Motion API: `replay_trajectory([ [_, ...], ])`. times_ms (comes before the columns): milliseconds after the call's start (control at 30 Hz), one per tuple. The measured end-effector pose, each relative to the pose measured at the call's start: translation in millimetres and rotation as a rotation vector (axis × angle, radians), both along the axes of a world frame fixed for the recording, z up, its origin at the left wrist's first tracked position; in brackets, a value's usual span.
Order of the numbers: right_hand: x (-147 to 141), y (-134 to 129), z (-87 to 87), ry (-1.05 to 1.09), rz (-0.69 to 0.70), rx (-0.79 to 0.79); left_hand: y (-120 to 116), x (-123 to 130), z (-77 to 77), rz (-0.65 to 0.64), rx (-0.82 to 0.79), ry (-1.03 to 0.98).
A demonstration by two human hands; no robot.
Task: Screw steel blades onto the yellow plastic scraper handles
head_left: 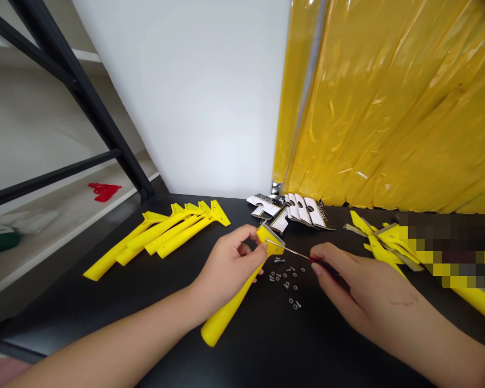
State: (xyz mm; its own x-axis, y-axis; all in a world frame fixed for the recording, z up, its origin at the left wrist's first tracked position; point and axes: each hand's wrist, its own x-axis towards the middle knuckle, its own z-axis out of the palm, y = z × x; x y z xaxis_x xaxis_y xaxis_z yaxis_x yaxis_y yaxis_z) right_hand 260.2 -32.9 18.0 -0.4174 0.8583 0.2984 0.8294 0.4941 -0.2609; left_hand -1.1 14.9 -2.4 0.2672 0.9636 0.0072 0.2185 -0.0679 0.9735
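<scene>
The left hand (226, 269) held a yellow scraper handle (226, 310) up off the counter (242, 355), its fingers (246, 237) clamped around the neck just under the wide head (270, 240). The handle's long axis ran from that head down and to the left, toward the person, with the tapered end (210, 334) pointing at the near edge of the counter. The right hand (367, 285) came in from the other side, its fingers (321, 256) together on a screwdriver (289, 249), covering most of the red grip. The thin steel shaft lay nearly level, pointing left, and its tip reached the head of the handle close to the left fingers, so the left hand was the nearer of the two to that meeting point. Small screws and washers (286, 285) lay scattered on the counter below the shaft, between the hands. Beyond them stood a cluster of white cards (295, 211), with a row of matching yellow handles (161, 237) to the left and a heap of yellow parts (382, 240) to the right, partly lost behind a blurred patch.
</scene>
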Motion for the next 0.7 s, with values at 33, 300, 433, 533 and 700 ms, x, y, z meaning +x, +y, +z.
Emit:
replay_trajectory([
  [33, 0, 0, -0.3, -0.004, 0.002, 0.006, 0, 0, -0.2, 0.001, -0.006, -0.006],
  [300, -4, 1, -0.2, -0.034, 0.013, 0.121, 2, 1, 1.1, 0.0, -0.008, -0.002],
  [433, -9, -1, 0.6, -0.088, -0.024, 0.311, 0, 2, 3.1, 0.023, -0.006, -0.027],
  [533, -13, -4, -0.1, -0.125, -0.04, 0.418, -4, 3, 6.1, 0.037, 0.031, -0.028],
  [700, -20, -9, -3.0, 0.066, -0.04, 0.157, -9, 2, 11.8, 0.051, 0.189, 0.062],
])
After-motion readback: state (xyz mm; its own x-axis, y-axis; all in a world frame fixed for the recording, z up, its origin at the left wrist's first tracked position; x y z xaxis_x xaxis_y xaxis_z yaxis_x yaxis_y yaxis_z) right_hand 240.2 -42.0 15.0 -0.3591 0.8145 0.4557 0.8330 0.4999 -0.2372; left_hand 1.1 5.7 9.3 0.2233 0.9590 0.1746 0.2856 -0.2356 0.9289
